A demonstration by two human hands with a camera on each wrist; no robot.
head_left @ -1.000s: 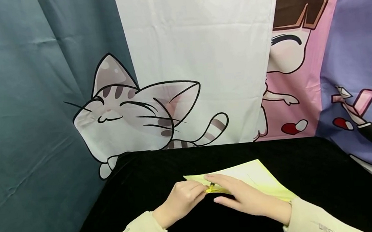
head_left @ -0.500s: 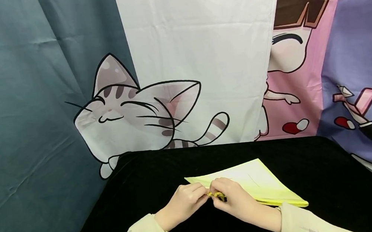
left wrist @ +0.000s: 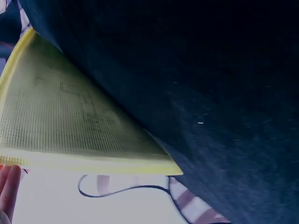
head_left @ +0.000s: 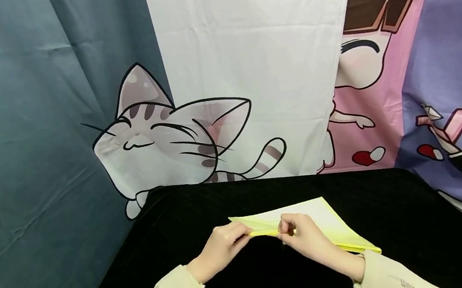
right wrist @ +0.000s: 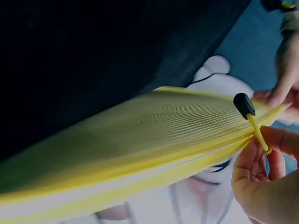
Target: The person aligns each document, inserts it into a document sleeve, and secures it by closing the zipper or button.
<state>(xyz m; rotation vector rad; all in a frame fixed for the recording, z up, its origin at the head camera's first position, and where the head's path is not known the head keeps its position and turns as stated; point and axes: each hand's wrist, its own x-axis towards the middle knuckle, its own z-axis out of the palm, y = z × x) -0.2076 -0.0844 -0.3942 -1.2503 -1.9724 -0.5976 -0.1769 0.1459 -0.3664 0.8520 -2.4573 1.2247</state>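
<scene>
A translucent yellow-edged mesh zipper pouch (head_left: 322,221) lies across the black cloth, its near edge lifted between the hands. My left hand (head_left: 222,247) pinches that edge near its left end; in the left wrist view only its fingertips (left wrist: 11,186) show, at the yellow border. Further right, my right hand (head_left: 307,238) has curled fingers at the same edge. The right wrist view shows its thumb and fingers pinching at the base of a yellow cord zipper pull (right wrist: 258,130) with a black end (right wrist: 244,105). The slider itself is hidden behind the fingers.
Black velvety cloth (head_left: 196,212) covers the table. Behind it hang a white curtain with a printed cat (head_left: 156,146), a teal curtain (head_left: 38,134) on the left, and pink and purple printed cloths on the right.
My right hand, first straight-fingered over the pouch, curled in beside the left hand at the pull, then moved right along the edge. A stretch of yellow edge now shows between the hands.
</scene>
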